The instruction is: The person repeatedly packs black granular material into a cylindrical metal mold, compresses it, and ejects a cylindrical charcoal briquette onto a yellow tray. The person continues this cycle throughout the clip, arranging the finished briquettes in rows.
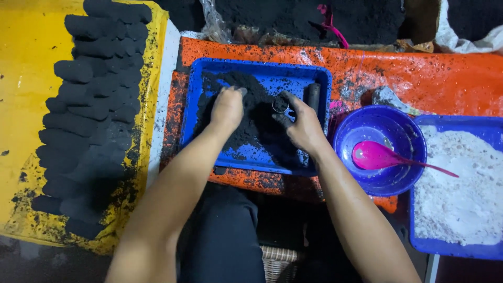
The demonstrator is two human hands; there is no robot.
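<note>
Black powder (246, 112), heaped in the blue tray (262, 71) on the orange-covered counter (419, 73), under both hands. Left hand (226, 109) pressed down into the heap, fingers curled into the powder; grip clenched on a handful, as far as can be told, with the fingertips buried and dusted black. Right hand (303, 126) just beside it on the same heap, thumb and forefinger closed around a small metal ring mould (280, 105) with its round mouth facing up; grip grasping that mould. Between the two grips only the dark mound, hands near each other but apart. Just beyond the right grip, a short black cylinder (313, 96) lying against the tray's far right wall. Outward from the right grip, near the wrist, a round blue bowl (398, 181) with a pink spoon (377, 155) resting in it, handle pointing away over the rim. Farther out on that side, a second blue tray (419, 238) filled with white powder (461, 183). Outward from the left grip, well apart, a yellow sheet (26, 63) carrying rows of black pressed rolls (89, 115) laid side by side, loose black crumbs scattered around them. Beyond both grips, past the tray's far edge, a larger dark pile (314, 21) and crumpled clear plastic (215, 23).
</note>
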